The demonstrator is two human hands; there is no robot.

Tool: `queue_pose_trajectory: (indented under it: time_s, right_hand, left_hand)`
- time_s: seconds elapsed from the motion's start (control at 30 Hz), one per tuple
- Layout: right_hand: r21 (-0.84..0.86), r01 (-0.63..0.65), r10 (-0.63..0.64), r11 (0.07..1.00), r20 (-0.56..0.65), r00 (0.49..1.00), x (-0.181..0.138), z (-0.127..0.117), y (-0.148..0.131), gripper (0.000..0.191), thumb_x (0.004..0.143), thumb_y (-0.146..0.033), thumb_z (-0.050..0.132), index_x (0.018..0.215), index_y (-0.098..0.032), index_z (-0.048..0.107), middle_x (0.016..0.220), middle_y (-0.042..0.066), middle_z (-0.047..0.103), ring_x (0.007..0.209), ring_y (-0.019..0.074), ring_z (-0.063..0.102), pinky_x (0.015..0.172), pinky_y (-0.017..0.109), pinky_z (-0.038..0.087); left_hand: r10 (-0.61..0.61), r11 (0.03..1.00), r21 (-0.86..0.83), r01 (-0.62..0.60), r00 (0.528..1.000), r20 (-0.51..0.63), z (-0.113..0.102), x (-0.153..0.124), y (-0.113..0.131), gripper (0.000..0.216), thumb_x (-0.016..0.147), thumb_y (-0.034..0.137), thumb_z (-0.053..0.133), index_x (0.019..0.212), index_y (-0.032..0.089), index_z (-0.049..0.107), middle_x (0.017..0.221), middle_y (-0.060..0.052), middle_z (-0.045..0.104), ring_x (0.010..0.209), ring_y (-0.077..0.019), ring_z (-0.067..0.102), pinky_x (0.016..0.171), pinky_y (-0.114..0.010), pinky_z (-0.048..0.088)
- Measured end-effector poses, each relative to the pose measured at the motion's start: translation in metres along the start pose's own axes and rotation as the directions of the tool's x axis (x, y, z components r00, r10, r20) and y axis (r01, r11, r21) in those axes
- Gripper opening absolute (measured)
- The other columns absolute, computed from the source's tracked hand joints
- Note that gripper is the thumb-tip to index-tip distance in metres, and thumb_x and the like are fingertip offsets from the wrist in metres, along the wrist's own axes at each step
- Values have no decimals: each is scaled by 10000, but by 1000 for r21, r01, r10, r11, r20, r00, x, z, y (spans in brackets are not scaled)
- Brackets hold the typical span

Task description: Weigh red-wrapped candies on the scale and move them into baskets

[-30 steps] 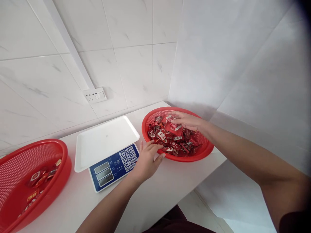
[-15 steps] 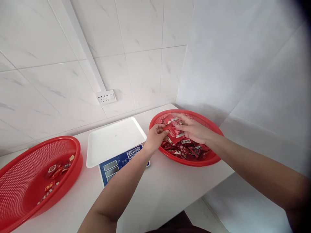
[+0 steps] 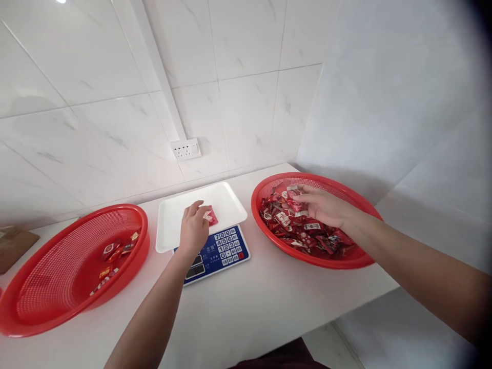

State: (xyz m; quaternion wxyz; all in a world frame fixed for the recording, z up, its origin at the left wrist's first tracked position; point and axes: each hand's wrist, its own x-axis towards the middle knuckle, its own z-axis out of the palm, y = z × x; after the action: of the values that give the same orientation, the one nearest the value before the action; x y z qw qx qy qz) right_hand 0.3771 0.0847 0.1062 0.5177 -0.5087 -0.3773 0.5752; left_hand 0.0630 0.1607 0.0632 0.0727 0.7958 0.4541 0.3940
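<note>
A left hand [image 3: 193,229], fingers curled, pinches a small red foil packet [image 3: 211,216] at its edge, low over the white plastic weighing tray [image 3: 226,197] of a blue-faced electronic scale [image 3: 226,251]. The right hand [image 3: 325,206] rests half-closed on a heap of red wrapped sweets [image 3: 303,233] inside a round red plastic mesh basket [image 3: 346,262]; whether it grips any cannot be told.

The packet [image 3: 210,216] at the left fingers [image 3: 196,206] had a glossy red wrapper, probably foil or plastic film. Under them the tray [image 3: 226,200] was smooth, matt white plastic. Around the right fingers [image 3: 303,190] the basket [image 3: 326,179] was shiny, perforated red plastic. The worktop [image 3: 249,302] looked smooth and white.
</note>
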Motion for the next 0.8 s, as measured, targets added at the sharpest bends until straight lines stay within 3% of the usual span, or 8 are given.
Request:
queue_pose_trajectory:
  time_s: [0.07, 0.13, 0.27, 0.37, 0.43, 0.53, 0.63, 0.8]
  right_hand:
    - [-20, -22, 23, 1000, 63, 998, 1, 15, -1, 278, 715, -169, 675, 959, -240, 564, 804, -23, 589, 627, 95, 569, 520, 225, 508]
    - [-69, -35, 45, 997, 150, 988, 2, 32, -2, 317, 715, -176, 678, 995, -247, 547, 779, -29, 580, 599, 92, 568, 466, 201, 474]
    - [-179, -18, 80, 984, 347, 934, 6, 72, 0, 354, 727, -191, 680, 1040, -249, 526, 886, -4, 604, 704, 110, 611, 515, 193, 491]
    - [-230, 22, 89, 973, 462, 882, 12, 99, 7, 394, 737, -225, 682, 1089, -249, 507, 1028, 28, 598, 844, 146, 611, 611, 240, 537]
    - [-281, 57, 81, 958, 456, 886, 18, 114, 13, 432, 737, -256, 689, 1120, -251, 490, 1058, 38, 587, 837, 150, 608, 616, 260, 553]
    - [-379, 77, 79, 922, 379, 922, 30, 133, 20, 497, 738, -316, 696, 1175, -243, 471, 1084, 66, 584, 818, 160, 612, 628, 285, 570]
    - [-423, 73, 82, 903, 337, 938, 46, 147, 25, 662, 752, -394, 675, 1316, -221, 376, 1135, 116, 588, 877, 197, 624, 740, 340, 572]
    - [-626, 181, 10, 759, 288, 957, 69, 153, 30, 840, 796, -471, 590, 1461, -236, 134, 1405, 156, 402, 1166, 270, 515, 990, 445, 424]
  left_hand:
    - [-70, 992, -103, 74, 997, 42, -1, -5, 5, 278, 788, 81, 458, 987, 202, 611, 1159, -95, 581, 1122, -271, 498, 932, -464, 429]
    - [-128, 920, -347, 182, 977, 172, 0, -7, 21, 277, 847, 189, 477, 1113, 196, 553, 1105, -95, 608, 1048, -234, 553, 872, -415, 479]
    - [-96, 608, -697, 380, 906, 411, 4, -8, 51, 393, 863, 323, 517, 1228, 184, 464, 1077, -97, 605, 868, -165, 619, 745, -325, 532]
    - [-169, 486, -760, 431, 900, 402, 5, -10, 48, 333, 811, 278, 591, 1119, 161, 536, 957, -66, 633, 736, -121, 620, 712, -289, 530]
    - [-269, 458, -776, 434, 899, 344, -1, -12, 34, 242, 772, 242, 617, 989, 142, 578, 850, -40, 646, 686, -107, 610, 701, -276, 523]
    - [-395, 469, -793, 389, 895, 206, -19, -16, 5, 172, 742, 229, 613, 888, 142, 587, 791, -21, 650, 653, -100, 603, 675, -263, 514]
    - [-460, 583, -724, 369, 884, 81, -42, -20, -24, 197, 746, 217, 594, 931, 150, 578, 743, -6, 638, 621, -100, 597, 643, -258, 509]
    - [-500, 771, -395, 499, 859, 110, -59, -27, -59, 360, 784, 203, 552, 1140, 159, 517, 844, -47, 656, 675, -133, 632, 674, -296, 519]
